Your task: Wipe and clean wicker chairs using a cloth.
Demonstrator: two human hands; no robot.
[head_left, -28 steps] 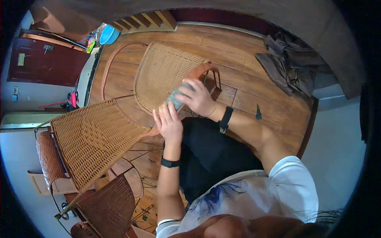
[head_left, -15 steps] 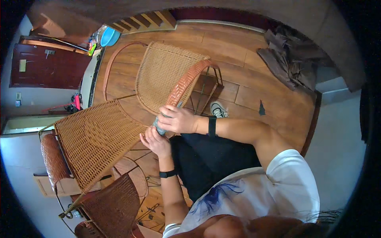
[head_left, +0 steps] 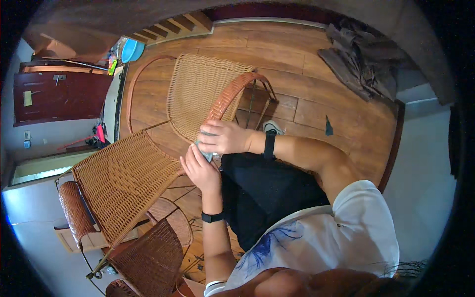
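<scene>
A small grey-green cloth [head_left: 205,151] is seen low on the frame of a pale wicker chair [head_left: 200,94], just where the chair's reddish-brown woven armrest [head_left: 230,94] comes down to meet the seat. Most of the cloth is covered by the two hands, so only a crumpled edge shows between them.

The right hand [head_left: 222,137] is laid over the cloth from above, knuckles up, with the fingers curled shut around it and pressed against the foot of the armrest. The right forearm is stretched across the lap from the right, nearly level, and a black band [head_left: 268,144] is worn at the wrist.

The left hand [head_left: 200,168] is held just below, palm turned up and fingers extended toward the cloth — its fingertips touch the cloth's lower edge, but whether anything is gripped cannot be told. The left forearm is raised almost straight up from the lower edge of the view, and a black band [head_left: 213,217] is worn on that wrist too.

Black trousers [head_left: 262,188] and a white shirt [head_left: 346,232] are seen beneath the arms. Further wicker chairs [head_left: 123,183] are grouped to the left on the wooden plank floor [head_left: 316,84] — a darker brown one [head_left: 148,255] nearest the lower edge. A heap of dark cloth [head_left: 361,54] lies well apart at the upper right.
</scene>
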